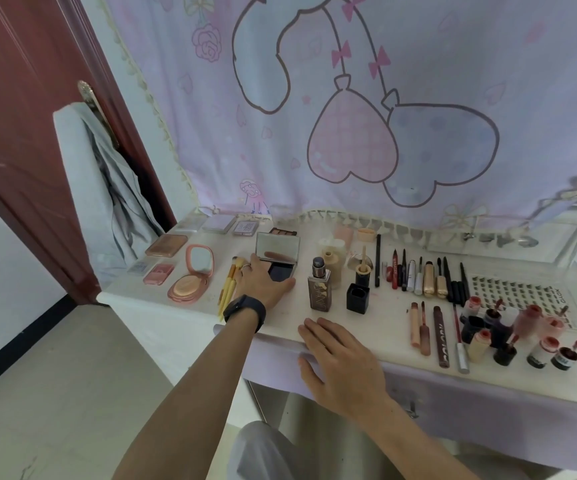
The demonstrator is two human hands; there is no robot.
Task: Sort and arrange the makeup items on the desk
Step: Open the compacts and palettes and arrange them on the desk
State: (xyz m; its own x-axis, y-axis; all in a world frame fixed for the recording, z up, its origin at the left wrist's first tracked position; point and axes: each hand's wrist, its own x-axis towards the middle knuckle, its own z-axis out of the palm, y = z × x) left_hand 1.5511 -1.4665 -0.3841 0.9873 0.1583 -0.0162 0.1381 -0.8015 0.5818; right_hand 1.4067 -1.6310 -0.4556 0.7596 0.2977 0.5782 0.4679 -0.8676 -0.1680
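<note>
Desk, white top, items in groups.

Count, taken from the left hand:
- 12 o'clock: one dark mirrored compact, lid upright, base under the hand.
- 9 o'clock: yellow-handled brushes, three as far as I can tell, just beside the hand. Beyond them is one round pink compact, open.
- 10 o'clock: three flat cases, one each bronze, pink and clear.
- 11 o'clock, back edge: four palettes in a row.
- 3 o'clock: one foundation bottle, upright, then one black cube cap.
- 2 o'clock: row of pencils and mascaras, too tight to count.
- 4 o'clock: four tubes lying flat, then a cluster of small pots, count unclear. One lash tray lies behind the pots.

Grip:
- The left hand has its fingers spread and straight, laid flat on the compact's dark base. It wears a black watch.
- The right hand lies flat at 6 o'clock of the bottle, fingertips on the desk's front edge, holding nothing.
</note>
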